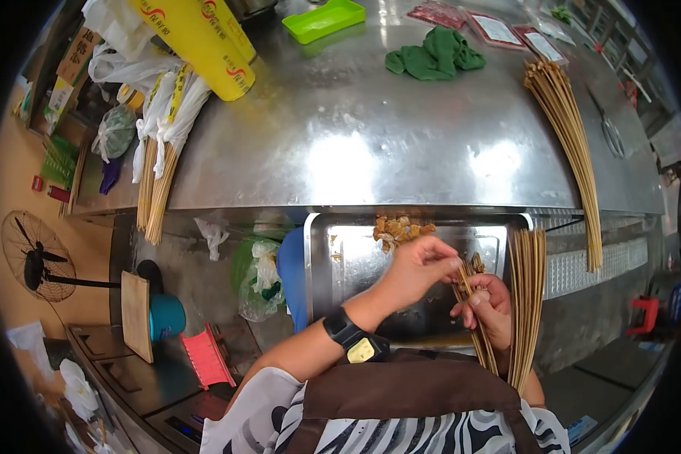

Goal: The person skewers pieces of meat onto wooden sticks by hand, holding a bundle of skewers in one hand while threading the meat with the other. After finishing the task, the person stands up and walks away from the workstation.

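Head: skewers (481,342) inside right grip (495,304)

Head view, forward (and down)

The left hand (412,274), a black watch (346,331) at its wrist, pinches the far end of thin sticks (483,344) held in the right hand (495,309), above a metal tray (309,261). Brown food pieces (402,230) lie at the tray's far side; right, a larger stick bundle (526,287).
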`<state>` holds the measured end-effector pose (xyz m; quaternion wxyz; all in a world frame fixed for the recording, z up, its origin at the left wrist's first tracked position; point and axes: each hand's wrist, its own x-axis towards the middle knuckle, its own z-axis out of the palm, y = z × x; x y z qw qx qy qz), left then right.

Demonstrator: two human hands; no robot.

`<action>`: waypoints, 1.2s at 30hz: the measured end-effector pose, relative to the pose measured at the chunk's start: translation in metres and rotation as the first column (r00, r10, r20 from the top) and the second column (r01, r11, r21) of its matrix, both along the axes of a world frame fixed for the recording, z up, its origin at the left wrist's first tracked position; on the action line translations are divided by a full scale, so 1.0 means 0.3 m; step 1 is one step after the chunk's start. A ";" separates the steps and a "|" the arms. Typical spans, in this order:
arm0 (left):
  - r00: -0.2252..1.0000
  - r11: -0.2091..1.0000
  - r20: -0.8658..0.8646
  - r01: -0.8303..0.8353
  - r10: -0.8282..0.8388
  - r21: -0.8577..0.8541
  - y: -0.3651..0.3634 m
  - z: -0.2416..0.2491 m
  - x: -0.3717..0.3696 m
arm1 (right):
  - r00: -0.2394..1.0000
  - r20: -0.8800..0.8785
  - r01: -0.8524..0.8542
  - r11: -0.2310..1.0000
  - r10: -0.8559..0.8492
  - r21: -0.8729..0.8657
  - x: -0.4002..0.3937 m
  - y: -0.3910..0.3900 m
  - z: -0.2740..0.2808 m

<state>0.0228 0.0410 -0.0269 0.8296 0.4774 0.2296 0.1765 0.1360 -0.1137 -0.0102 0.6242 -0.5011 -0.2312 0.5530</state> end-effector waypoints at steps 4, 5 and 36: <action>0.908 0.412 -0.154 -0.022 0.389 0.911 0.113 0.083 -0.076 | 1.000 0.028 0.016 0.998 -0.014 -0.060 0.004 -0.002 0.004; 0.911 0.412 -0.157 -0.015 0.381 0.911 0.129 0.086 -0.088 | 1.000 0.021 0.002 0.998 -0.001 -0.058 0.004 -0.002 0.007; 0.881 0.319 -0.338 0.232 0.332 0.919 0.053 -0.045 -0.037 | 0.997 -0.005 -0.072 0.997 0.072 -0.031 0.029 -0.015 -0.022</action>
